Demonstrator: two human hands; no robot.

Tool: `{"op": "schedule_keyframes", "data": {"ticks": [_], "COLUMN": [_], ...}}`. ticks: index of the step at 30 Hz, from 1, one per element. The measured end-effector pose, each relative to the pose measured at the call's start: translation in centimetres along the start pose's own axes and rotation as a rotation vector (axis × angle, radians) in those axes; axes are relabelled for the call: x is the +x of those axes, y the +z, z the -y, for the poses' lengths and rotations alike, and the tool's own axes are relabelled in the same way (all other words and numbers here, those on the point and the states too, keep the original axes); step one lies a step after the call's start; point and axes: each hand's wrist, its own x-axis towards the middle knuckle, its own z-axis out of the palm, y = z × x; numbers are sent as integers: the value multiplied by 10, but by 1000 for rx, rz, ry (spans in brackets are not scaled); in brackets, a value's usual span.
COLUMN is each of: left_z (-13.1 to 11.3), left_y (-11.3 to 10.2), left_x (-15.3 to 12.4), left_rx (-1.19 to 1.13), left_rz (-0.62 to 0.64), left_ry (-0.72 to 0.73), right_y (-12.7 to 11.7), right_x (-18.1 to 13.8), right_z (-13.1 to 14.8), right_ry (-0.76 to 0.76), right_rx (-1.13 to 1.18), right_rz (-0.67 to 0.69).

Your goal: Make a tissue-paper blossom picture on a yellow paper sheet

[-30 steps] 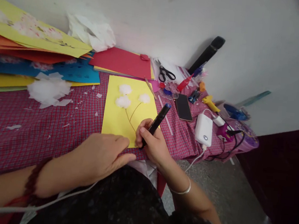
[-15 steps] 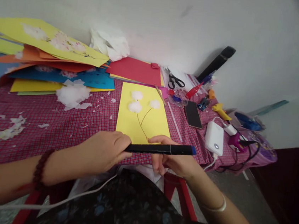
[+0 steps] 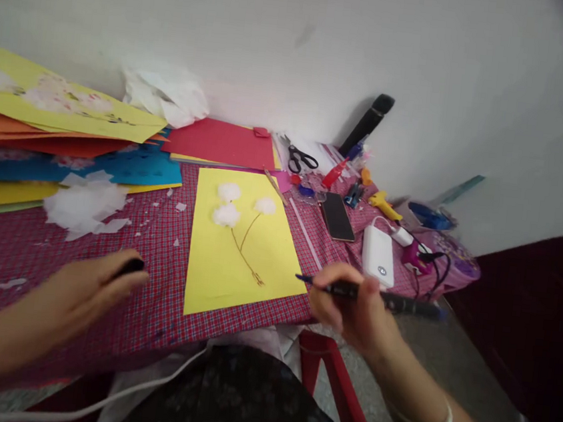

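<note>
head view: right of the card [image 3: 222, 295], the right hand [image 3: 363, 320] grips the pen [image 3: 410, 306] round its barrel, bare tip [image 3: 303, 278] toward the card, likely for control; left of the card, the left hand [image 3: 84, 291] pinches the black cap [image 3: 128, 267], seemingly to have it handy.

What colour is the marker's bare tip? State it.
Blue; the marker tip shows best in the head view.
</note>
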Motion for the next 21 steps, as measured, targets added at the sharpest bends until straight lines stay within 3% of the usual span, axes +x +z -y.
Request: {"op": "schedule_keyframes", "data": {"ticks": [2, 5, 9, 14, 17, 21], "left_z": [7, -6, -25, -13, 3, 20], "left_y": [-11, -13, 6, 31, 37, 44], "left_x": [11, 36, 67, 91, 91, 80], "left_rx": [-55, -43, -91, -54, -42, -35], "left_rz": [-63, -47, 44, 98, 41, -4], "left_ry": [-35, -58, 142, 270, 343, 407], "right_y": [-25, -59, -97, -129, -140, -151], "right_x": [20, 64, 129, 184, 194, 193], "right_z": [6, 7, 1, -10, -20, -33], "right_ry": [-20, -102, -155, -116, -79, -142], "right_rx": [-234, -376, -391, -376, -374, -483], "right_rz": [-195, -439, -677, -807, -828, -845]}}
